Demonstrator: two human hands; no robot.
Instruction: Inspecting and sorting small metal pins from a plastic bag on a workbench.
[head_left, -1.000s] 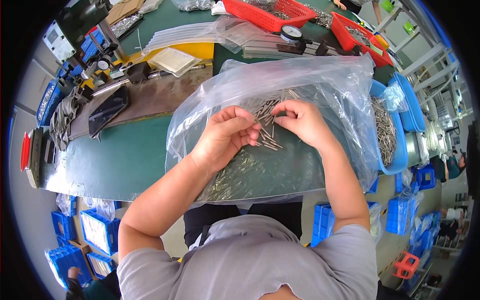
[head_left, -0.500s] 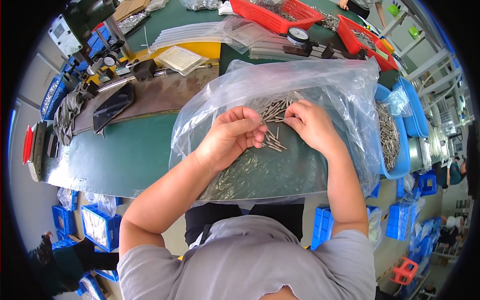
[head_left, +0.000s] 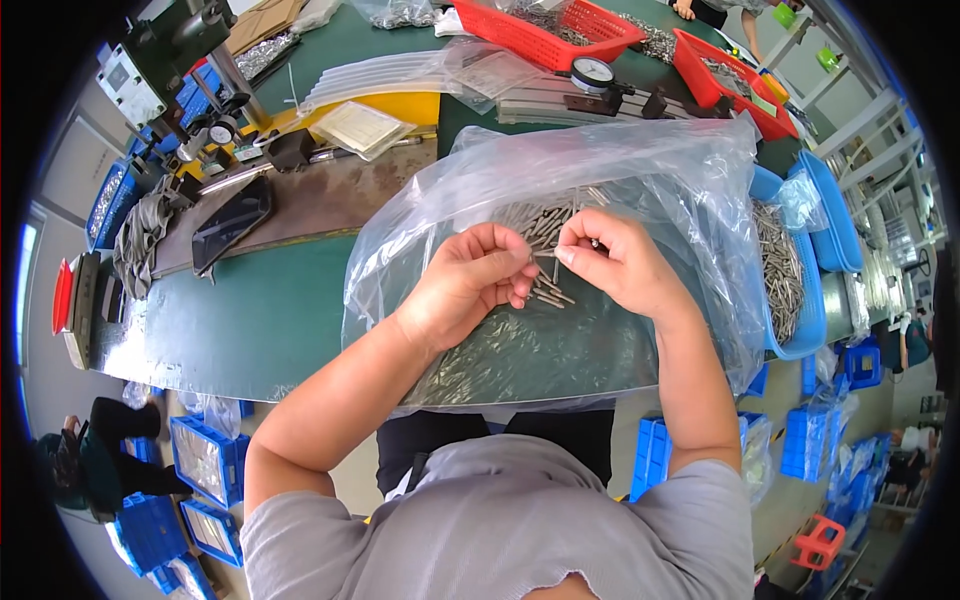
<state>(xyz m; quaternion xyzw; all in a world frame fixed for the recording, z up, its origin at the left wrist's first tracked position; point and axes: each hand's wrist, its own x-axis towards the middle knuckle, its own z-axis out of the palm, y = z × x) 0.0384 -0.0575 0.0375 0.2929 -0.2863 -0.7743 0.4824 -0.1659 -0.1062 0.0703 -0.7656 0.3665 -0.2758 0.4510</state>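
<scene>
My right hand (head_left: 622, 264) pinches a thin metal pin (head_left: 545, 254) between thumb and forefinger, its end pointing at my left fingertips. Close beside it, my left hand (head_left: 468, 275) has thumb and forefinger pressed together and the other fingers curled; what they hold is mostly hidden. Both hands are over a large clear plastic bag (head_left: 420, 215) spread on the green table (head_left: 250, 320). A pile of metal pins (head_left: 547, 222) lies just beyond my fingers, partly covered by them. Several loose pins (head_left: 549, 292) lie nearer to me, below the fingertips.
To the right, a blue basket (head_left: 812, 325) holds many metal pins. Red baskets (head_left: 640, 38) of metal parts and a dial gauge (head_left: 592, 73) stand at the back. A phone (head_left: 232, 225) lies on a brown plate to the left, near a measuring stand (head_left: 232, 75).
My right hand has drawn slightly left and nearer, away from the pile, and a pin now shows at its fingertips. My left hand has barely moved; its fingers are closed tighter.
</scene>
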